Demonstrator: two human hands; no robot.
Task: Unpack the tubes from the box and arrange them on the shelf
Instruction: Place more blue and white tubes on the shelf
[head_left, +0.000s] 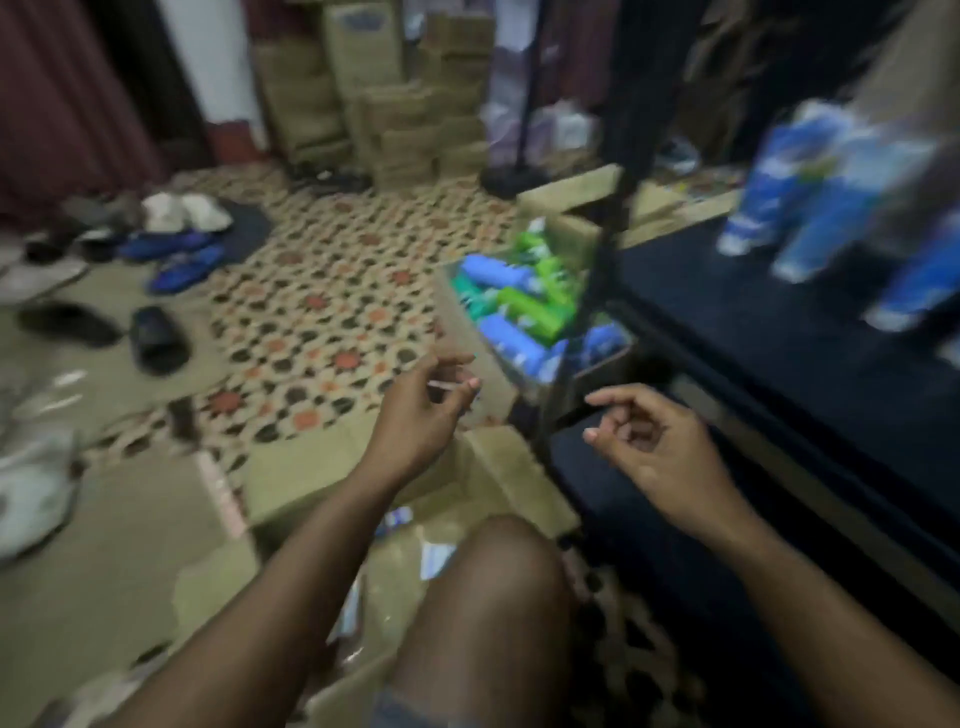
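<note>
One view only: head-worn, wide-angle, low to the floor, facing forward and down. Open brown cardboard box of blue and green tubes (571, 234) near, just above centre. Dark shelf board (753, 322) right of box; bare knee (493, 597) below it. Motion-blurred.
</note>
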